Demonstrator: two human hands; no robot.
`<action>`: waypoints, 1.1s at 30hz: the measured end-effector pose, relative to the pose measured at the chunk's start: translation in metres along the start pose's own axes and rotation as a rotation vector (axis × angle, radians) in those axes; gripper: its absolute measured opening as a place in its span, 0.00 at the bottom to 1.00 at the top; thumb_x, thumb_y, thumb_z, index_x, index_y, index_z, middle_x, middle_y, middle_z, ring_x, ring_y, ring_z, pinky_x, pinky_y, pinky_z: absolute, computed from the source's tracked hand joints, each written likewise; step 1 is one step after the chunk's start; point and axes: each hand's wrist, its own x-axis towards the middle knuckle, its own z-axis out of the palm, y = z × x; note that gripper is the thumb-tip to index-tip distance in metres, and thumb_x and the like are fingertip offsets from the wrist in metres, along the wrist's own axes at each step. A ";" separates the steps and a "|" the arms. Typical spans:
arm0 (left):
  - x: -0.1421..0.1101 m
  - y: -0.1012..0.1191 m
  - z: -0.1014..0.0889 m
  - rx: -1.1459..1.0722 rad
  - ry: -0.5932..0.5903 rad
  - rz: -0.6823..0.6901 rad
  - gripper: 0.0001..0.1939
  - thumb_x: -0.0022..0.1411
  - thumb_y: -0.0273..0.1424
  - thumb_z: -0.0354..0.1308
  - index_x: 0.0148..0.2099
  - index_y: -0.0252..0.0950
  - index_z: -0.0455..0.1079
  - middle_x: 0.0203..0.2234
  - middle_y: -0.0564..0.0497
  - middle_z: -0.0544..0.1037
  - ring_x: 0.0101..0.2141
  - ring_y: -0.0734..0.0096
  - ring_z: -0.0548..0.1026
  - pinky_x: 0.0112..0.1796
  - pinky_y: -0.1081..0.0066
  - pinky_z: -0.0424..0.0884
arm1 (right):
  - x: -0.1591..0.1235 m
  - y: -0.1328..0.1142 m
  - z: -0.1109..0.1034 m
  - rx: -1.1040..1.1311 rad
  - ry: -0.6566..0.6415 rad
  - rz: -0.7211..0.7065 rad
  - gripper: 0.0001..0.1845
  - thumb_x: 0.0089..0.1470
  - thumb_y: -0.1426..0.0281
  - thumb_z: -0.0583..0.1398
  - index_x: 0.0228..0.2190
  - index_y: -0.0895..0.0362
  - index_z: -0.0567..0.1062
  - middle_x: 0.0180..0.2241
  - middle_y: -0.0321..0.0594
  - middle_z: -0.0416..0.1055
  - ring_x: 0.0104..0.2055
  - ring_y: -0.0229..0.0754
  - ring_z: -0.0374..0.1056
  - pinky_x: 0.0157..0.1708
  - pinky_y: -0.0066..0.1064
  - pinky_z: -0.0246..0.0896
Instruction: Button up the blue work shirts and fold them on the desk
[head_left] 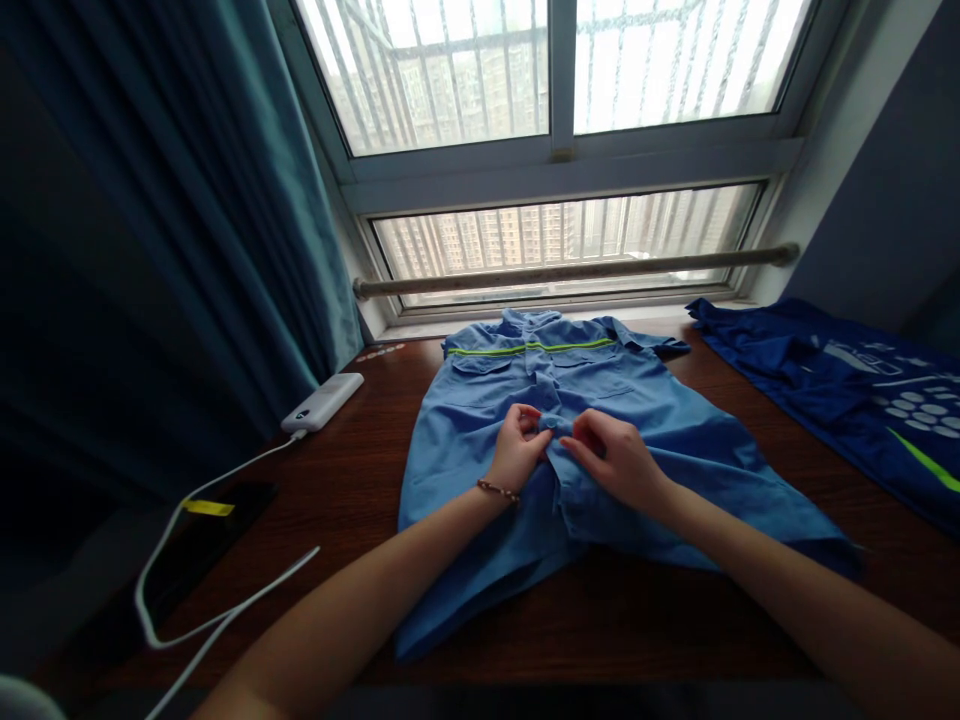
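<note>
A light blue work shirt (480,420) with a yellow-green stripe across its chest lies spread on the dark wooden table, collar toward the window. At the middle of its front placket, my left hand (521,445) pinches the cloth beside a small button (551,422). My right hand (611,455) pinches the placket just right of that button, fingers curled. Whether the button sits in its hole I cannot tell. Below the hands the front edges part, and the hem spreads to both sides.
A dark blue printed garment (847,390) lies on the right of the table (352,470). On the left are a white power bank (322,402) with a white cable (247,462), and a dark flat object with a yellow strip (208,508). A curtain (247,200) and a barred window (562,160) stand behind.
</note>
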 end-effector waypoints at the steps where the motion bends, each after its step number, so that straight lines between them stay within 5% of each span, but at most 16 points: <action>1: 0.003 -0.002 -0.002 -0.005 0.026 -0.017 0.18 0.46 0.29 0.60 0.36 0.36 0.54 0.27 0.55 0.69 0.19 0.79 0.68 0.18 0.78 0.63 | -0.003 -0.007 -0.001 -0.039 -0.069 -0.055 0.13 0.50 0.59 0.56 0.26 0.56 0.64 0.23 0.36 0.63 0.25 0.36 0.58 0.26 0.28 0.52; 4: 0.011 -0.007 -0.008 -0.034 0.065 -0.046 0.18 0.46 0.29 0.60 0.37 0.36 0.54 0.27 0.55 0.68 0.19 0.80 0.67 0.17 0.79 0.64 | -0.011 -0.021 0.002 -0.205 -0.251 -0.135 0.23 0.38 0.53 0.62 0.30 0.56 0.64 0.28 0.39 0.65 0.28 0.41 0.60 0.26 0.30 0.53; 7: 0.012 -0.008 -0.009 -0.097 0.072 -0.076 0.17 0.48 0.29 0.59 0.37 0.36 0.54 0.27 0.55 0.69 0.19 0.80 0.67 0.18 0.79 0.65 | -0.014 -0.020 0.005 -0.315 -0.331 -0.107 0.22 0.35 0.61 0.65 0.32 0.57 0.65 0.31 0.41 0.65 0.31 0.43 0.61 0.27 0.31 0.54; 16: 0.005 0.024 -0.009 -0.048 -0.114 -0.280 0.15 0.44 0.17 0.55 0.35 0.32 0.59 0.29 0.50 0.72 0.22 0.76 0.71 0.21 0.76 0.69 | 0.004 0.016 -0.010 0.154 -0.595 0.011 0.08 0.44 0.71 0.58 0.30 0.58 0.74 0.24 0.34 0.68 0.25 0.35 0.60 0.24 0.25 0.52; 21: 0.011 0.033 -0.024 0.230 -0.198 -0.287 0.15 0.37 0.15 0.59 0.30 0.32 0.63 0.23 0.53 0.72 0.21 0.74 0.71 0.22 0.73 0.71 | 0.009 0.028 -0.008 0.531 -0.549 0.414 0.15 0.45 0.61 0.60 0.18 0.61 0.69 0.14 0.30 0.59 0.16 0.29 0.51 0.17 0.24 0.44; 24: 0.009 0.036 -0.028 0.509 -0.511 -0.300 0.08 0.38 0.20 0.61 0.22 0.31 0.65 0.15 0.54 0.70 0.18 0.75 0.69 0.19 0.77 0.67 | 0.011 0.030 -0.010 0.801 -0.455 0.664 0.17 0.41 0.59 0.63 0.20 0.61 0.70 0.17 0.33 0.65 0.17 0.30 0.57 0.17 0.23 0.50; 27: -0.001 0.036 -0.021 0.533 -0.738 -0.264 0.06 0.42 0.26 0.62 0.22 0.33 0.67 0.14 0.55 0.70 0.17 0.75 0.69 0.17 0.78 0.64 | 0.014 0.031 -0.014 0.913 -0.391 0.767 0.16 0.41 0.59 0.63 0.22 0.61 0.72 0.19 0.37 0.70 0.19 0.33 0.63 0.19 0.24 0.57; 33: -0.026 0.013 0.004 0.510 -0.503 -0.042 0.14 0.45 0.36 0.62 0.33 0.34 0.67 0.19 0.55 0.69 0.16 0.75 0.67 0.17 0.76 0.61 | 0.017 0.026 -0.019 1.014 -0.365 0.733 0.13 0.42 0.62 0.63 0.25 0.61 0.74 0.22 0.38 0.72 0.22 0.35 0.66 0.23 0.25 0.62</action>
